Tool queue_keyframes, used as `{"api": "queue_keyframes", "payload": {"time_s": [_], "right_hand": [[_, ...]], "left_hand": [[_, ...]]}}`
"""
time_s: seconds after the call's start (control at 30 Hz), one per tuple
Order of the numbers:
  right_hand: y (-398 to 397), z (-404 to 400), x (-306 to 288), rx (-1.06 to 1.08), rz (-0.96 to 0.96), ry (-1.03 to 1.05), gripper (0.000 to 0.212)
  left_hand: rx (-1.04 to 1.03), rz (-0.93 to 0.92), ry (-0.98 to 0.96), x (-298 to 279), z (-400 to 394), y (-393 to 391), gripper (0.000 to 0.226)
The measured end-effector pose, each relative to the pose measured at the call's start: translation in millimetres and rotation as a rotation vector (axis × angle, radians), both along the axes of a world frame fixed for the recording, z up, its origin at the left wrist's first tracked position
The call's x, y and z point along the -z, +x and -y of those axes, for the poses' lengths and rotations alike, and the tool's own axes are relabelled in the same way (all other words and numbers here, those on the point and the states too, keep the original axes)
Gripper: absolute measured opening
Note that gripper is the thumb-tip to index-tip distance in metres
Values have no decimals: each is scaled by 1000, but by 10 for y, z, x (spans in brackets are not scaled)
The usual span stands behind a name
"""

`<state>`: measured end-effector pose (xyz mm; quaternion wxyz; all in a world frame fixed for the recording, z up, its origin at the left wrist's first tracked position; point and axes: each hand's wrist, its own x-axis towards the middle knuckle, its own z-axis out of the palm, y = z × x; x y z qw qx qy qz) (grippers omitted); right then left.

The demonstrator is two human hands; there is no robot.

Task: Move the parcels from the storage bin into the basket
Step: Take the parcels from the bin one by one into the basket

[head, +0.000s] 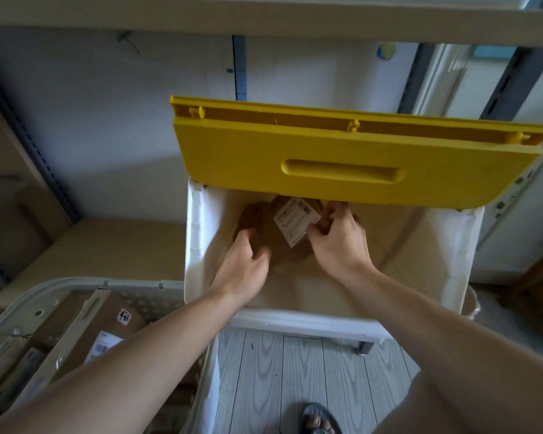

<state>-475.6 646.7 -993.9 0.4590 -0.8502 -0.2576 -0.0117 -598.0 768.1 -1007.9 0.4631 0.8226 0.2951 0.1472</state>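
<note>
- The white storage bin (198, 245) stands open, its yellow lid (342, 158) tipped up at the back.
- Inside it lies a brown parcel (282, 239) with a white label (295, 219).
- The left hand (242, 270) curls on the parcel's left edge; the right hand (339, 242) grips its right edge by the label.
- The basket (44, 311), lower left, holds cardboard parcels (113, 321).

Grey plank floor (298, 368); pale wall (113, 120); beige shelf (264, 17) overhead.
</note>
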Motion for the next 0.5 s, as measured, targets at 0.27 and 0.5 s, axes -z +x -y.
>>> {"api": "queue_keyframes", "payload": {"time_s": [0.27, 0.5], "right_hand": [[-306, 328, -182, 20, -413, 169, 34], [-256, 409, -241, -19, -646, 237, 26]], "left_hand": [[39, 57, -57, -133, 103, -148, 63], [77, 94, -225, -183, -15, -380, 85]]}}
